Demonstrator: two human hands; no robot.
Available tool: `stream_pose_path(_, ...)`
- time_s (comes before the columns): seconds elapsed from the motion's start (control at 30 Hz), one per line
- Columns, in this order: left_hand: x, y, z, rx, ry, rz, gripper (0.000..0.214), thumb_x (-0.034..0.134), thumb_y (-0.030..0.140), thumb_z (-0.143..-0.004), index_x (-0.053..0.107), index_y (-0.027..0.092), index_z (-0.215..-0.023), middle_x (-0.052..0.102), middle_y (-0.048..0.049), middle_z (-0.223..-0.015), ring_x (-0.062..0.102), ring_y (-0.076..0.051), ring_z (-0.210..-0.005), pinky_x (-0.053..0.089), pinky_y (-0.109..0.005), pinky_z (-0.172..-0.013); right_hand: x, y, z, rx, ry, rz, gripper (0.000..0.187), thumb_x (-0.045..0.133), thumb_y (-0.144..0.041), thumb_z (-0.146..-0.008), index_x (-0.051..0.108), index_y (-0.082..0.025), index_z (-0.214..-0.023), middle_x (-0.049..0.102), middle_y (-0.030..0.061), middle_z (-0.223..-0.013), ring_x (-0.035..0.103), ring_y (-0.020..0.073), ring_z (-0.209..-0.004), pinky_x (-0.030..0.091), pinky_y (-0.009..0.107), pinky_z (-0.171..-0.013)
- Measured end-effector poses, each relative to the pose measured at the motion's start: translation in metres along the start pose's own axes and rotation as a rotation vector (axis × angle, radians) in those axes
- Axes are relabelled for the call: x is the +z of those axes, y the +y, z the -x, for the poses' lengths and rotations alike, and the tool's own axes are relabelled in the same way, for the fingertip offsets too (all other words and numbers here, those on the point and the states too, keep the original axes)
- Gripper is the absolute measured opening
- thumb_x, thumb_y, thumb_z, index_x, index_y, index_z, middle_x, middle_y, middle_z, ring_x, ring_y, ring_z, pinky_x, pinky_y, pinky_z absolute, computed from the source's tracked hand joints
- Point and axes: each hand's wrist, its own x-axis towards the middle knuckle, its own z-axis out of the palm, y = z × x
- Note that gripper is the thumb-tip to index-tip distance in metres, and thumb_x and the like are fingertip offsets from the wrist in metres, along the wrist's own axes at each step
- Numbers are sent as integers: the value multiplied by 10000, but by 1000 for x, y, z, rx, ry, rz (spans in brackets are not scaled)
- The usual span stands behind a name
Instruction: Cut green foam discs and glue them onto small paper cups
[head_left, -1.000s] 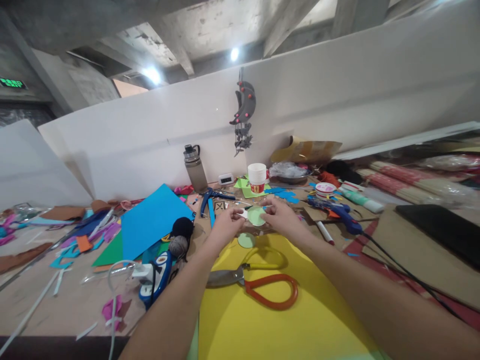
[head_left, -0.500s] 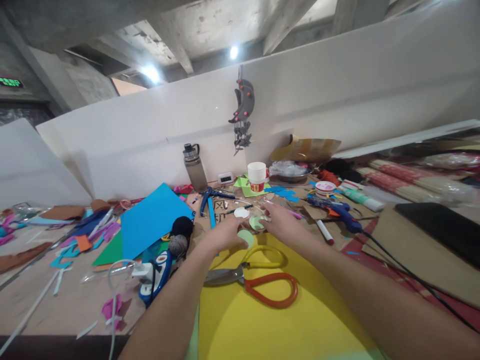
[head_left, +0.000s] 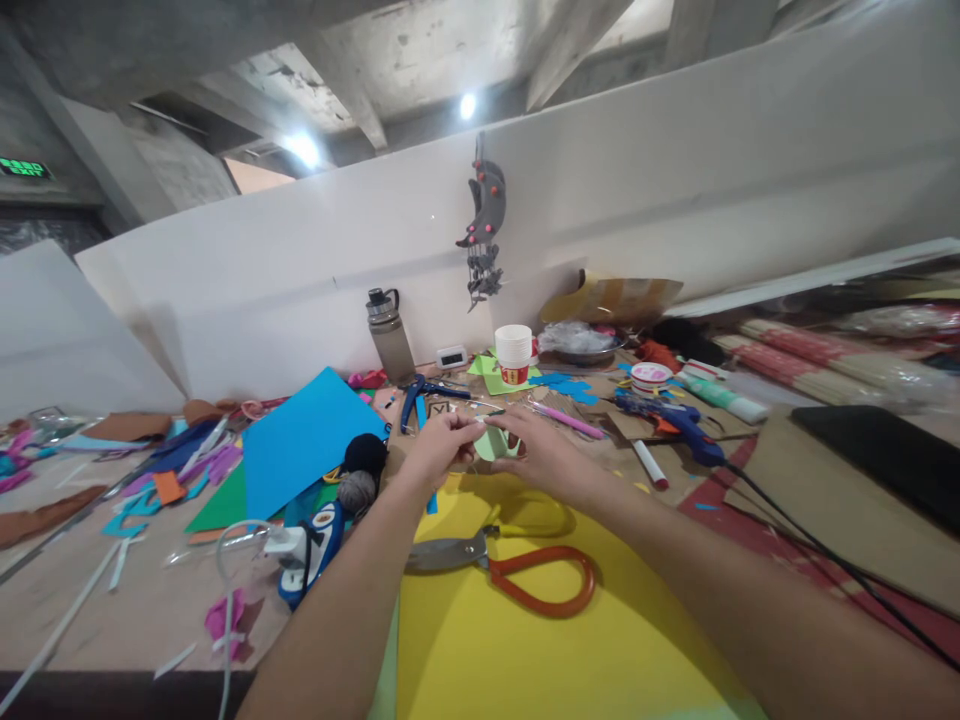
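Observation:
Between my two hands is a pale green paper piece (head_left: 492, 444), round in outline and seemingly bent or stacked; I cannot tell whether it is one disc or more. My left hand (head_left: 444, 447) pinches its left side with thumb and fingers together. My right hand (head_left: 541, 452) curls round the right side, thumb below and fingers above. Just below my hands, large scissors (head_left: 541, 590) with one orange and one yellow handle lie on a sheet of yellow paper (head_left: 555, 665). The white disc is not visible now.
Behind my hands stand paper cups (head_left: 514, 345) and a water bottle (head_left: 390, 335). A blue glue gun (head_left: 694, 430) with a cable lies right, near a white marker (head_left: 649, 464). Blue paper (head_left: 307, 440), yarn balls (head_left: 364, 453) and a power strip (head_left: 319, 550) are left.
My hands have closed in on each other and lifted the pale green paper, now gripped between them. A pink pen beyond my right hand shows more fully.

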Motion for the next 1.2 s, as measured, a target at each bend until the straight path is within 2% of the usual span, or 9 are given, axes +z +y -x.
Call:
stream_pose_path(0.1,4,3,4,-45,-36,122,401,772,474,-631,614,142,-791,611,-9,-627,550,-87,-505,453,-206,-504,-2,0,-1,53,22,-82,448,725,-239,-723,624,-234,-1160,636,61,-1043,586,173,-797,513,324,-727)
stream_pose_path(0.3,8,8,10,-103,-277,300,440,710,515,-704,636,145,-931,674,-78,-737,643,-152,-650,523,-276,-642,-1,6,-3,103,107,-248,457,681,-249,-745,600,-241,-1194,599,68,-1193,585,193,-981,517,311,-768)
stream_pose_path(0.47,12,6,11,-32,-221,295,410,757,471,-669,619,153,-888,643,-25,-674,608,-110,-578,523,-255,-640,-1,-1,-1,53,145,-211,532,689,-204,-717,574,-250,-1235,583,72,-1205,568,192,-982,515,321,-768)
stream_pose_path(0.57,12,3,10,-42,-194,235,458,696,556,-695,623,154,-900,642,-32,-674,615,-122,-581,517,-262,-620,-3,-4,-1,70,143,-195,478,681,-226,-731,601,-243,-1202,615,71,-1161,580,199,-974,509,336,-785)
stream_pose_path(0.67,10,-1,6,-22,-95,72,519,602,636,-729,635,138,-873,665,-74,-719,632,-140,-611,489,-248,-581,-5,1,-3,201,199,-234,417,663,-302,-754,619,-210,-1158,652,78,-1077,614,198,-876,518,344,-753)
stream_pose_path(0.87,-8,3,-2,73,129,-335,362,707,469,-696,630,134,-807,667,-67,-734,613,-137,-641,451,-229,-555,-13,21,-9,378,344,-331,417,624,-414,-761,646,-145,-1079,698,92,-977,632,207,-811,511,347,-727)
stream_pose_path(0.97,-16,9,-8,67,146,-633,300,685,396,-717,655,140,-872,676,-57,-768,609,-151,-668,460,-251,-586,-17,24,-11,427,395,-280,414,638,-430,-743,665,-144,-1041,703,108,-1004,638,222,-829,502,358,-743)
stream_pose_path(1.07,-15,10,-19,151,134,-952,285,732,336,-641,671,147,-845,691,-63,-845,617,-191,-769,470,-291,-691,-18,25,-12,425,400,-264,417,643,-432,-741,665,-149,-1046,704,112,-1016,642,226,-834,500,360,-751)
stream_pose_path(1.2,-6,2,-39,218,44,-1038,316,769,257,-555,683,182,-850,705,-42,-860,618,-215,-807,470,-302,-737,-15,29,-13,420,389,-263,400,652,-402,-735,658,-143,-1040,697,116,-1010,643,220,-818,507,348,-723)
